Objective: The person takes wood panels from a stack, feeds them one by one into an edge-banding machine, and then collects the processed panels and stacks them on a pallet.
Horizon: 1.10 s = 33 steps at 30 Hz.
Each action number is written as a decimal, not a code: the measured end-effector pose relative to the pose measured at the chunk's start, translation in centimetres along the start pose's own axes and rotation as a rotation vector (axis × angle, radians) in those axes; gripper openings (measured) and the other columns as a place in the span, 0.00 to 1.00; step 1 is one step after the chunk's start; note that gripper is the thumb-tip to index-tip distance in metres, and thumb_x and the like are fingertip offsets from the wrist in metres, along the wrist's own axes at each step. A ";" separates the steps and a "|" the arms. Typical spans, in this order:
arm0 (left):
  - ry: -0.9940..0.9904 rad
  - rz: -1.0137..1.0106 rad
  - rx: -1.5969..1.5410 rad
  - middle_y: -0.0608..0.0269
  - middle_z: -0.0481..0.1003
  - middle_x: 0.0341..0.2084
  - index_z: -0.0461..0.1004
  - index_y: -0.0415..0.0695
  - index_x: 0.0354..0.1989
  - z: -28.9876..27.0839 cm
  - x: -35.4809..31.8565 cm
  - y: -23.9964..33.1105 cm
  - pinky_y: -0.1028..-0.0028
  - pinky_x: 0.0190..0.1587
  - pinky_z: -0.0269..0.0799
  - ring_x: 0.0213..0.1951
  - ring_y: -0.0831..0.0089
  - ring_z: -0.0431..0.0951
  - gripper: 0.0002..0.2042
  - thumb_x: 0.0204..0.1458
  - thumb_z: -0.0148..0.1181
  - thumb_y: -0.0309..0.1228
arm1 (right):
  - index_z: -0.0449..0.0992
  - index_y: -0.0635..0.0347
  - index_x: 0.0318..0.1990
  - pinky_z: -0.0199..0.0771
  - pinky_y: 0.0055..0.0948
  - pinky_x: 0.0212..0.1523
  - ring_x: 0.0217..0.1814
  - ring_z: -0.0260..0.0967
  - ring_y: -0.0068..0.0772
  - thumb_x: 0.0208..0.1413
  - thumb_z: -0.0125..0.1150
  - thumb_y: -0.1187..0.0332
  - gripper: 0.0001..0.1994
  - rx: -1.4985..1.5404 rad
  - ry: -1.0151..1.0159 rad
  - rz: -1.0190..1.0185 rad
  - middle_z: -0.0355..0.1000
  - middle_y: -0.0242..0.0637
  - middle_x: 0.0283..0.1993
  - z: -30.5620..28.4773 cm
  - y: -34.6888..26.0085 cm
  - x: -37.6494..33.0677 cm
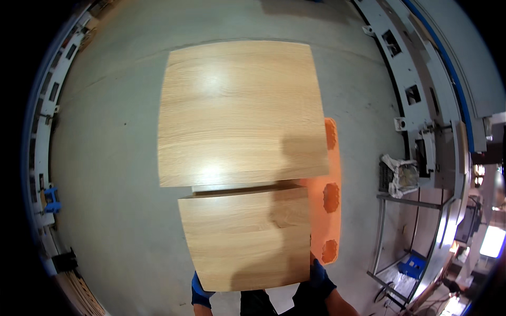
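I am gripping the near wooden panel (245, 239) with my left hand (200, 292) and right hand (320, 279). It is lying beside a larger panel (240, 113), over an orange pallet (331, 197) on the floor (105, 158).

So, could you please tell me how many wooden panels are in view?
2: the larger panel lies farther away on the orange pallet; the nearer panel is gripped by both gloved hands. More may be hidden underneath.
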<state>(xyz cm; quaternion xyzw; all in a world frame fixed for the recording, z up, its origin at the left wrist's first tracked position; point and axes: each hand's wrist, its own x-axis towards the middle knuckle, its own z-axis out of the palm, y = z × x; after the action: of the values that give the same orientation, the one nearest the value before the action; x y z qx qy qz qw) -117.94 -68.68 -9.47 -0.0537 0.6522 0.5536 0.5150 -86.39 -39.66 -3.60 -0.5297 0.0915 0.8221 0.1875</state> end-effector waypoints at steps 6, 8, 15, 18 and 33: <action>-0.011 -0.087 -0.372 0.56 0.67 0.57 0.56 0.44 0.63 2.5 -0.4 4.0 0.63 0.55 0.68 0.56 0.63 0.70 0.24 0.59 0.47 0.38 | 0.65 0.59 0.58 0.71 0.39 0.49 0.50 0.70 0.40 0.61 0.44 0.48 0.27 -0.219 -0.018 -0.137 0.71 0.41 0.52 -1.4 0.6 2.7; -0.076 0.063 0.211 0.56 0.66 0.58 0.56 0.44 0.63 4.8 -0.2 6.8 0.61 0.55 0.69 0.56 0.62 0.70 0.23 0.60 0.44 0.39 | 0.67 0.59 0.56 0.71 0.42 0.49 0.49 0.71 0.43 0.60 0.45 0.44 0.29 -0.193 0.037 -0.093 0.72 0.41 0.51 -1.7 0.3 3.0; -0.050 -0.027 -0.238 0.54 0.66 0.57 0.56 0.44 0.63 3.6 1.9 6.1 0.57 0.53 0.70 0.55 0.60 0.70 0.23 0.62 0.39 0.42 | 0.66 0.60 0.57 0.70 0.38 0.51 0.52 0.69 0.40 0.59 0.47 0.45 0.29 -0.080 0.049 -0.114 0.70 0.41 0.53 0.3 -0.6 3.1; -0.053 0.017 0.062 0.54 0.66 0.58 0.56 0.45 0.63 2.3 2.2 4.9 0.54 0.53 0.70 0.55 0.58 0.70 0.24 0.62 0.35 0.44 | 0.65 0.60 0.56 0.70 0.35 0.50 0.52 0.69 0.37 0.61 0.46 0.48 0.26 -0.226 0.016 -0.170 0.70 0.40 0.53 -3.5 0.2 5.0; -0.181 -0.173 0.232 0.52 0.65 0.59 0.55 0.40 0.64 -1.0 5.2 7.2 0.62 0.57 0.67 0.57 0.60 0.69 0.24 0.62 0.45 0.39 | 0.73 0.63 0.49 0.64 0.18 0.49 0.47 0.67 0.19 0.65 0.44 0.55 0.20 -0.548 0.215 -0.185 0.71 0.30 0.46 -1.4 -0.2 5.8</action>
<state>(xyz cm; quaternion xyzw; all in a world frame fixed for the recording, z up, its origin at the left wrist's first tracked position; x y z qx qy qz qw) -125.54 -64.12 -8.59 0.0000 0.6557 0.4307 0.6201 -87.27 -38.73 -9.43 -0.6506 -0.1629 0.7348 0.1012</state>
